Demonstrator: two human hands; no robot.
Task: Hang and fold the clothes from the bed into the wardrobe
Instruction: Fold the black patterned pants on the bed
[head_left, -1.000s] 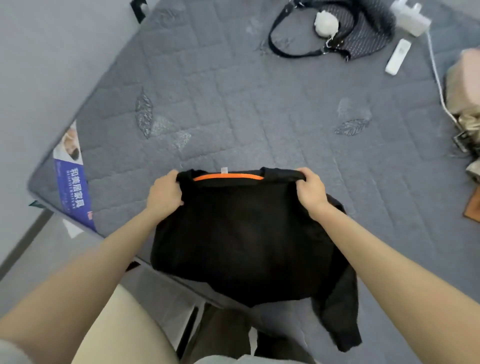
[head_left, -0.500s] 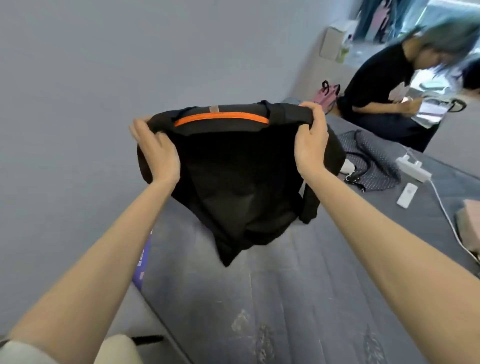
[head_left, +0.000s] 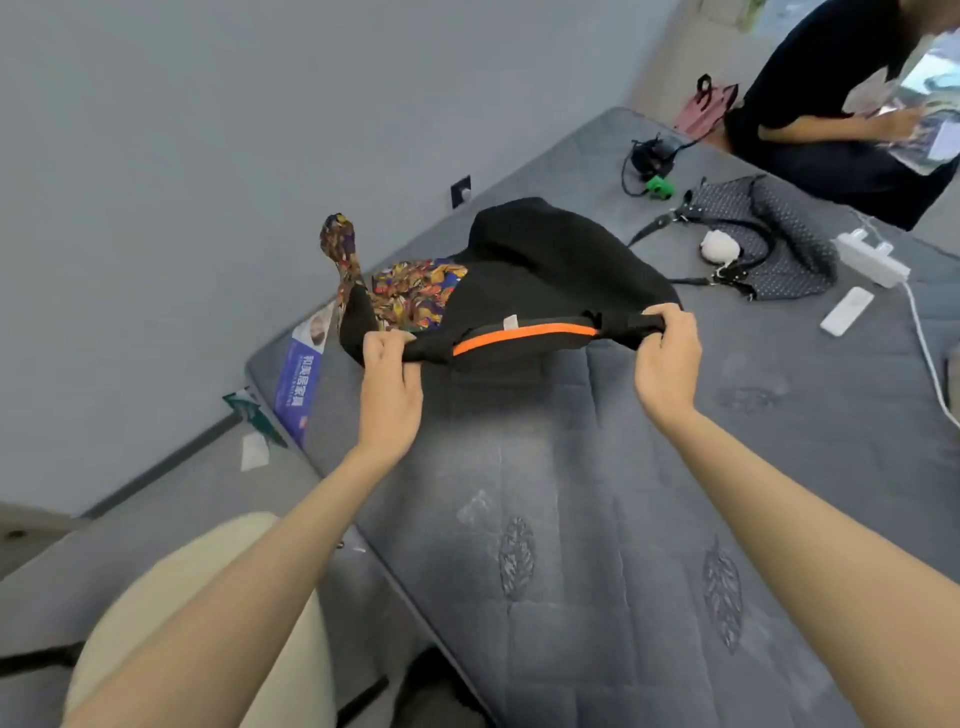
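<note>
Seen from the head camera, the black top (head_left: 545, 270) sits mid-frame over the grey bed (head_left: 571, 519), stretched between two hands. The left hand (head_left: 387, 374) has its fingers (head_left: 382, 345) clenched round one shoulder and the right hand (head_left: 667, 358) grips the other. The orange collar stripe (head_left: 524, 336) runs between them. A colourful patterned garment (head_left: 410, 291) shows just left of the top. At upper right lie a dotted handbag (head_left: 779, 244) and a white remote (head_left: 847, 310), and another person (head_left: 831, 104) sits there.
</note>
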